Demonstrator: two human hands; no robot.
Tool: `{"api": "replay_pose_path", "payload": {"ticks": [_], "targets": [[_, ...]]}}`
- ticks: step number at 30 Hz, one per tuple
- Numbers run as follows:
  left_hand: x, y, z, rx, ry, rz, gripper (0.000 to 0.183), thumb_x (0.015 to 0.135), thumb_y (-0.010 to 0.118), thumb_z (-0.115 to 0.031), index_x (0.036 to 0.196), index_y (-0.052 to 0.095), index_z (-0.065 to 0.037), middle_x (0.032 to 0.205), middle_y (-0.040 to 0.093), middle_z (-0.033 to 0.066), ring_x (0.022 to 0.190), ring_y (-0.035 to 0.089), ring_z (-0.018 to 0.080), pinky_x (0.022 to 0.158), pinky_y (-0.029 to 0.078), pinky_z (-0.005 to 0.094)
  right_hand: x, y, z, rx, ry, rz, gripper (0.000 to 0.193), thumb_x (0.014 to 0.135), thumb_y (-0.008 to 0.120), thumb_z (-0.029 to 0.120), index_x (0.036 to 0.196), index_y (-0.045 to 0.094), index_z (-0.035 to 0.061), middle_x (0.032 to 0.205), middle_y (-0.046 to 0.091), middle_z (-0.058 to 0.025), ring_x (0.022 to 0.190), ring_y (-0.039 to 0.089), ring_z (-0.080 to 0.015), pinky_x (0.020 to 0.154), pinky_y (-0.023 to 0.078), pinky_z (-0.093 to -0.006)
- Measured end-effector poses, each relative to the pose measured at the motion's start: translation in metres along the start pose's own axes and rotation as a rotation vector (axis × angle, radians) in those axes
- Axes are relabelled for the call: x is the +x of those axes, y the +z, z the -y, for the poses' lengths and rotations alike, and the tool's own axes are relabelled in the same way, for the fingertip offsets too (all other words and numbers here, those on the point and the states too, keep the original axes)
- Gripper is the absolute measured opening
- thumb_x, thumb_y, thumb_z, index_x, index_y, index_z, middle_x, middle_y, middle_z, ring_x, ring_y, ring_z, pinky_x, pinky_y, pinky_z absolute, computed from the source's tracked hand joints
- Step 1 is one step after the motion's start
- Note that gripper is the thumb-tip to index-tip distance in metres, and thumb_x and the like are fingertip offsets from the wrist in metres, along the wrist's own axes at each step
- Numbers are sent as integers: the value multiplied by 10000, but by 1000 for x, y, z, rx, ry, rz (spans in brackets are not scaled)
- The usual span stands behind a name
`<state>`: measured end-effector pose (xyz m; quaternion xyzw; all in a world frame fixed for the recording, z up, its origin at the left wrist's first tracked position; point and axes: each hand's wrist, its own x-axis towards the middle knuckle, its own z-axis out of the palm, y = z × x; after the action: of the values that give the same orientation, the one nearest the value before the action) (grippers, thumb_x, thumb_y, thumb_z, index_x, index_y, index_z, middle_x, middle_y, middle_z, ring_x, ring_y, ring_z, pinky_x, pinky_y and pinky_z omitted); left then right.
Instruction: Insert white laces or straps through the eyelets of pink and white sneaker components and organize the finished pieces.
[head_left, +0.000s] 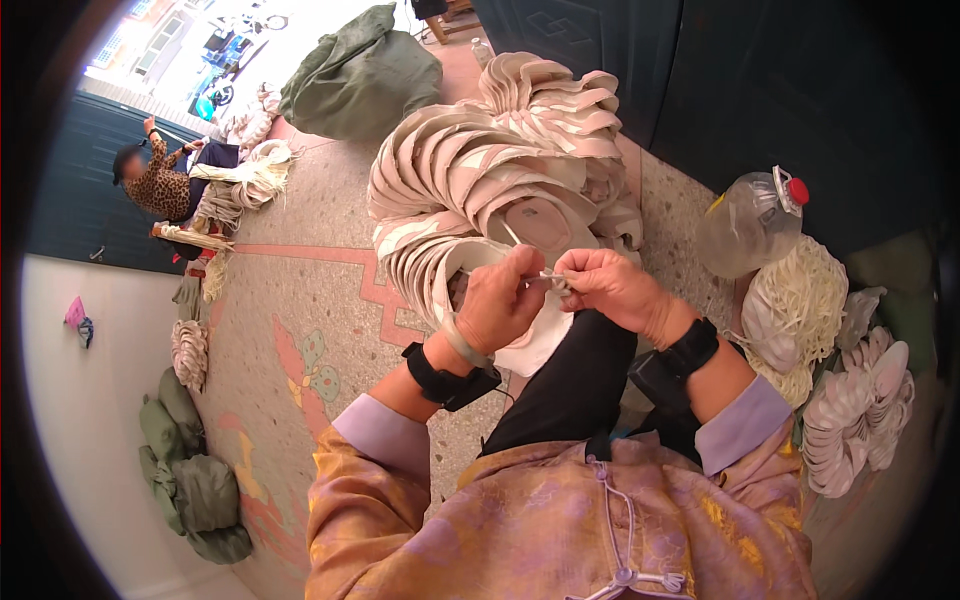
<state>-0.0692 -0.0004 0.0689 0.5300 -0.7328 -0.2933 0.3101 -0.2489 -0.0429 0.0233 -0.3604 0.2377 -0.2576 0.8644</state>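
Note:
My left hand [497, 302] is closed, fingers curled, in front of the pile. My right hand [622, 290] pinches close beside it. A short, thin whitish strip [546, 277] runs between the fingertips of both hands; its exact kind is too small to tell. From the top of my left fist juts a slim pale end [510, 233], and whether it belongs to the same strip is hidden. Just beyond the hands rises a large heap of pale pinkish, curved cloth pieces [450, 165], nested in fans. A white piece [535, 345] lies over my lap below the hands.
To the right stand a clear plastic jug [750, 225] with a red cap, a bundle of pale strips [805, 300] and more stacked pieces [850, 420]. A green sack [365, 80] sits beyond the heap. Far left, another person [170, 185] sits near bundles; green bags [200, 490] line the wall.

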Motion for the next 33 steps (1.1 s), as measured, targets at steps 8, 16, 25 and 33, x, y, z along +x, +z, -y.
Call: {"api": "replay_pose_path", "payload": {"ticks": [8, 16, 25, 33], "targets": [[-3, 0, -6, 194, 387, -143, 197, 669, 557, 75, 839, 548, -22, 861, 551, 115, 671, 582, 257, 586, 469, 308, 1, 11, 1, 117, 38, 36, 115, 874, 523, 162, 905, 570, 62, 783, 539, 23, 685, 505, -71, 668, 426, -209], [-17, 5, -8, 125, 212, -186, 193, 668, 629, 42, 837, 552, -9, 897, 561, 112, 646, 579, 162, 575, 477, 254, 0, 26, -5, -68, -108, -84, 107, 866, 542, 137, 885, 577, 37, 816, 556, 14, 732, 520, -62, 670, 450, -213], [-26, 4, -7, 88, 213, -158, 168, 706, 605, 56, 852, 552, -7, 922, 570, 128, 676, 590, 204, 585, 474, 270, -3, 33, -7, -113, -137, -126, 101, 843, 566, 102, 841, 594, 5, 766, 568, -1, 692, 524, -72, 642, 448, -201], [-33, 5, -13, 451, 194, -100, 182, 701, 568, 10, 872, 513, -16, 916, 569, 147, 695, 586, 302, 573, 475, 349, -5, 43, -5, -351, -209, -123, 120, 828, 555, 72, 873, 590, -33, 763, 587, -25, 685, 532, -74, 641, 457, -212]]}}
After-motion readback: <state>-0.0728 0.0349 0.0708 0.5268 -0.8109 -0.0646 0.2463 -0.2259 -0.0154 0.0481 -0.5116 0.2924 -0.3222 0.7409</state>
